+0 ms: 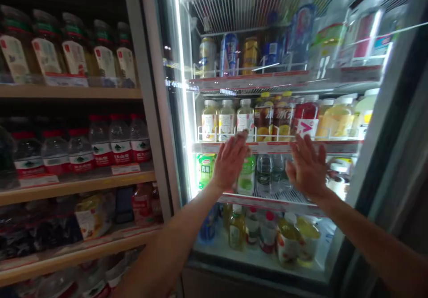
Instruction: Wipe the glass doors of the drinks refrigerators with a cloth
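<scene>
Both arms reach forward before a lit drinks fridge (267, 267). My left hand (230, 161) is open with its fingers stretched, in front of a green-labelled bottle (246, 173). My right hand (307, 166) is open too, fingers spread, below a red-drink bottle (305, 115) with a white label. Neither hand holds anything. I cannot tell whether either palm touches the fridge's glass. Between the hands, clear bottles (265, 173) stand on the shelf behind. Level with the fingertips runs a shelf edge (267, 147) with a low wire rail.
Cans (229, 55) and bottles line the fridge's upper shelf. Juice bottles (236, 240) stand at its bottom. To the left, open shelving holds red-capped water bottles (120, 140) and brown drink bottles (76, 51). A grey upright (149, 88) separates shelving from fridge.
</scene>
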Demonstrator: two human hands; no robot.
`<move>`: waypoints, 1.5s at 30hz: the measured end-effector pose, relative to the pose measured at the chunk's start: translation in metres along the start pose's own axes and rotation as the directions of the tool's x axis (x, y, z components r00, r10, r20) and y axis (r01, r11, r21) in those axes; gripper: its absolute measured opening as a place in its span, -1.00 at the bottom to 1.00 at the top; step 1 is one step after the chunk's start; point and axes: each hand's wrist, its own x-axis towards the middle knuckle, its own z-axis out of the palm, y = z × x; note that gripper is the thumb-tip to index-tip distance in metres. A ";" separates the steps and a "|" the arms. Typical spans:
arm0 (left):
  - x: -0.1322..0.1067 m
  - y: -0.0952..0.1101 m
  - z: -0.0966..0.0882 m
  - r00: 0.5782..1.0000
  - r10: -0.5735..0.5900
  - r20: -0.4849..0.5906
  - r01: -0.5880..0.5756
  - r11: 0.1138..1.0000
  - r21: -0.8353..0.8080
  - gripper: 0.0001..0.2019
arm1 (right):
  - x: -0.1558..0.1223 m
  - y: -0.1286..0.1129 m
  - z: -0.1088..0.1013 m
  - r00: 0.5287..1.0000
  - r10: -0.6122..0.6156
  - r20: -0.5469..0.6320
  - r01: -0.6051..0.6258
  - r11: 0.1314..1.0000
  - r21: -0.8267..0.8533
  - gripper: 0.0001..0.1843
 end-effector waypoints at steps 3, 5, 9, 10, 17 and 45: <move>0.000 0.008 0.002 0.920 0.393 -0.014 -0.393 0.918 -0.047 -0.57 | -0.002 0.001 -0.003 0.999 0.023 0.027 -0.023 1.000 -0.011 -0.26; 0.016 0.006 0.001 0.934 0.354 -0.054 -0.356 0.934 -0.039 -0.58 | -0.001 0.008 -0.007 0.998 0.061 0.015 -0.060 0.998 -0.030 -0.26; 0.060 0.005 0.003 0.977 -0.059 -0.206 0.049 0.997 -0.053 -0.55 | -0.007 0.029 -0.018 0.989 0.146 -0.012 -0.146 0.987 -0.063 -0.27; 0.066 0.010 0.004 0.979 -0.037 -0.198 0.025 0.998 -0.061 -0.55 | -0.011 0.034 -0.020 0.989 0.148 0.001 -0.148 0.987 -0.066 -0.27; 0.106 0.059 0.019 0.935 0.349 -0.069 -0.355 0.928 -0.115 -0.57 | -0.035 0.059 -0.036 0.981 0.196 -0.008 -0.196 0.974 -0.113 -0.29; 0.034 0.072 0.026 0.915 0.397 -0.067 -0.403 0.906 -0.128 -0.57 | -0.091 0.048 -0.065 0.959 0.258 0.118 -0.247 0.964 -0.102 -0.30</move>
